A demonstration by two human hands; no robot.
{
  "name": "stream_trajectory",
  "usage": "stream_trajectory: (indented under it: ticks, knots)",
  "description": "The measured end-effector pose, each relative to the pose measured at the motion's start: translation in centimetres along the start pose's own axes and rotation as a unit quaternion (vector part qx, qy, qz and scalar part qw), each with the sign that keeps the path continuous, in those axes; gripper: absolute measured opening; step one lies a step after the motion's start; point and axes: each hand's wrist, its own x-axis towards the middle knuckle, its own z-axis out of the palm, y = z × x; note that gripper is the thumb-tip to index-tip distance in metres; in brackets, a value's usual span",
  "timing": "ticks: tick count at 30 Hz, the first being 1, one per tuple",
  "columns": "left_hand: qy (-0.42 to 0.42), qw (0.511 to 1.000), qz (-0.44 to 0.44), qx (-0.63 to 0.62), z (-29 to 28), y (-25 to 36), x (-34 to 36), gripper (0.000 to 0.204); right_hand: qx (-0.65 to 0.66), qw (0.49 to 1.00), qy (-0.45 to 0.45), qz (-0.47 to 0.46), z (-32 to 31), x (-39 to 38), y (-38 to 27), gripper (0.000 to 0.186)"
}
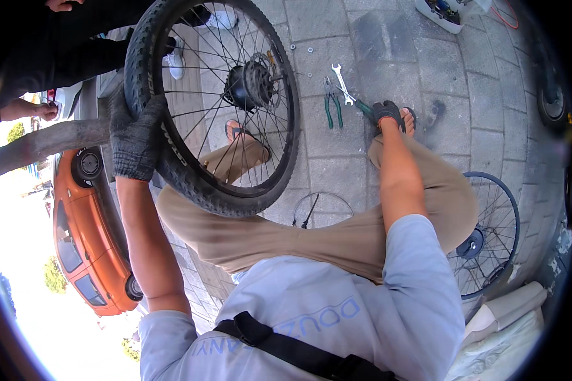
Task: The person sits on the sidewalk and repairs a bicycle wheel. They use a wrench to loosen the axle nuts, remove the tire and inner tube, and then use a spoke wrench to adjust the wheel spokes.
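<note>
My left hand (135, 136), in a grey knit glove, grips the knobby tyre of a spoked bicycle wheel (165, 143) on its left side. The wheel is raised, with a large black hub (251, 86) and a brake disc at its middle. Over by my right foot, my right hand (388, 115), also gloved, is closed on a green-handled tool (364, 108); its working end is hard to make out. Left of that hand, on the paving, lie green-handled pliers (332, 105) and a silver open-ended wrench (342, 82).
Two small nuts (310, 49) lie beyond the wheel. Another spoked wheel (469, 244) rests at right beside my knee. A thin cable loop (314, 203) lies between my legs. A white container (440, 18) stands far right. Another person's hand (35, 110) shows at left, near an orange car (89, 235).
</note>
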Motion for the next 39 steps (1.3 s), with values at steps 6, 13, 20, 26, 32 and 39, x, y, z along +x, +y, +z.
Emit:
stream_trajectory:
  ticks: [6, 13, 20, 26, 32, 39]
  knots:
    - [-0.020, 0.999, 0.006, -0.042, 0.2, 0.6, -0.1, 0.066, -0.173, 0.978, -0.029, -0.116, 0.0, -0.7, 0.3, 0.041]
    - [0.000, 0.999, -0.018, -0.045, 0.1, -0.9, -2.5, 0.078, 0.538, 0.839, -0.078, 0.021, -13.3, -5.1, -12.4, 0.030]
    - [0.010, 0.988, 0.003, -0.151, 1.2, -0.7, -7.0, 0.080, 0.431, 0.827, -0.143, -0.330, -28.4, -19.4, -24.0, 0.034]
    - [0.011, 0.989, 0.020, -0.147, 1.6, -1.0, -9.3, 0.081, 0.304, 0.832, -0.210, -0.414, -23.7, -30.1, -25.4, 0.045]
    - [-0.012, 0.983, 0.031, -0.182, 2.0, 0.5, -10.0, 0.076, 0.310, 0.753, -0.137, -0.565, -17.2, -31.2, -29.4, 0.050]
    - [-0.040, 0.971, 0.019, -0.234, 2.9, 2.0, -11.1, 0.073, 0.341, 0.744, -0.308, -0.485, -18.8, -32.8, -32.0, 0.076]
